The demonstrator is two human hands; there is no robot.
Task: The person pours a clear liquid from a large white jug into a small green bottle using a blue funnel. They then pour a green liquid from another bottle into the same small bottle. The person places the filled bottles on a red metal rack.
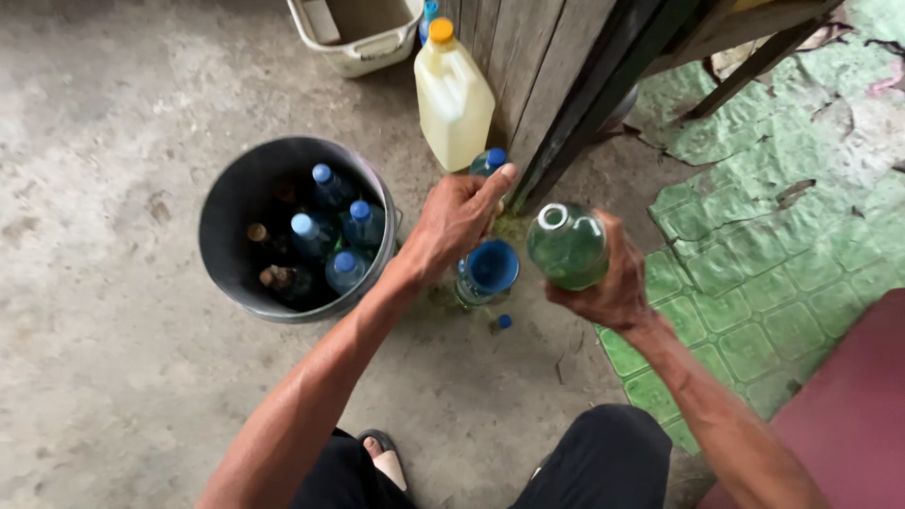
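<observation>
Fingers (603, 247) of the right hand (613, 287) wrap tight around a round glass bottle (567, 247). It is full of green liquid and its mouth on top has no cap. The hand holds it up off the floor, tipped a little, just beside a blue funnel (492, 266).

The funnel sits in the top of another bottle (468, 287) that stands on the concrete floor (113, 358). A small blue cap (505, 321) lies on the floor close to it.

The left hand (457, 219) reaches over the funnel. Its fingers (492, 186) are curled, and they touch or hold a bottle with a blue cap (488, 161). I cannot tell how firm that grip is.

Behind that bottle stands a big pale yellow jug (453, 99) with an orange cap, up against a wooden wall (528, 57).

To the left is a dark round bucket (236, 198). Inside it stand several bottles (339, 236), most with blue caps and two with brown tops. A cream plastic tub (363, 42) sits at the top edge of the picture.

On the right the floor has a worn green covering (754, 283) with a tile pattern, torn in places. The person's dark trousers (603, 462) and a sandal (382, 452) show at the bottom.
</observation>
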